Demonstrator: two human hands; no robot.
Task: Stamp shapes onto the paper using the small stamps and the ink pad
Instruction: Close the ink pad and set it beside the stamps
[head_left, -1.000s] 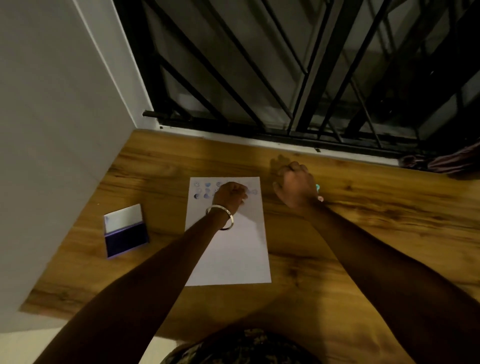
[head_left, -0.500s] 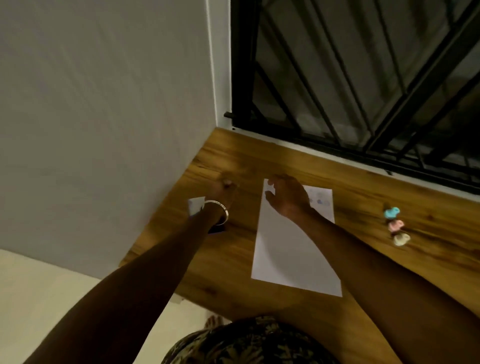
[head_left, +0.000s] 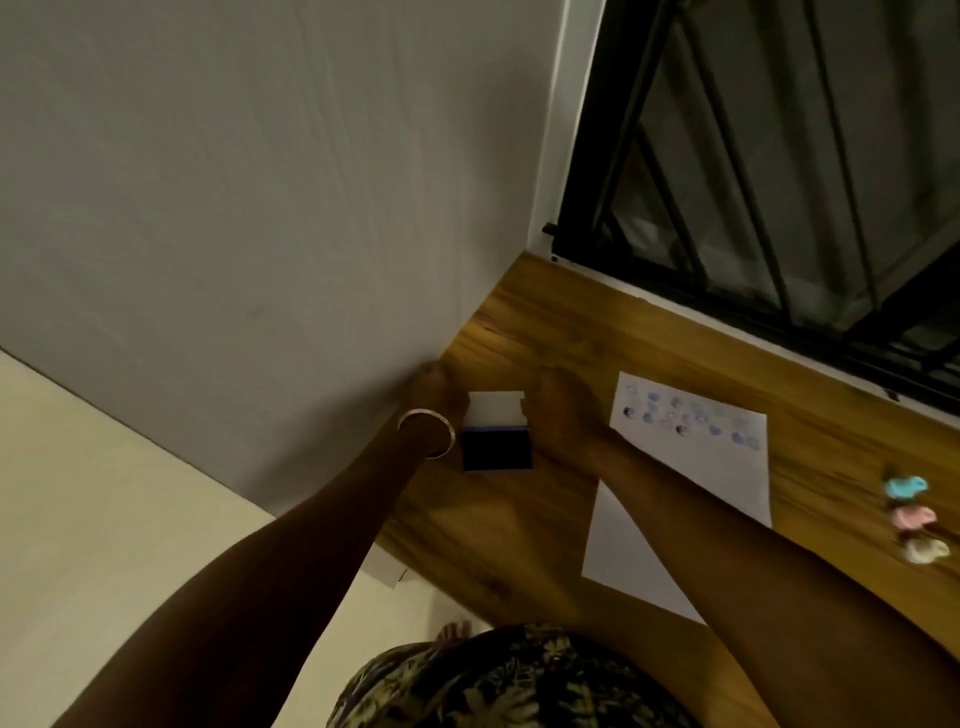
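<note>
The ink pad (head_left: 496, 451) lies open on the wooden table (head_left: 524, 530) close to the wall, its white lid (head_left: 493, 408) folded back. My left hand (head_left: 436, 397), with a metal bangle on the wrist, rests against the lid's left edge, fingers curled and their contents hidden. My right hand (head_left: 563, 410) pinches the lid's right edge. The white paper (head_left: 691, 478) lies to the right, with rows of blue and dark stamped shapes across its top. Three small stamps sit further right: blue (head_left: 906, 487), pink (head_left: 914, 517) and cream (head_left: 927, 551).
A grey wall (head_left: 260, 208) runs along the table's left side. A black window grille (head_left: 753, 182) stands behind the table's far edge. The table's near-left corner (head_left: 387, 566) meets a pale floor. My patterned clothing (head_left: 519, 680) fills the bottom.
My view swung left. My left hand left the paper and went to the ink pad by the wall. My right hand crossed over the paper to the lid's right edge.
</note>
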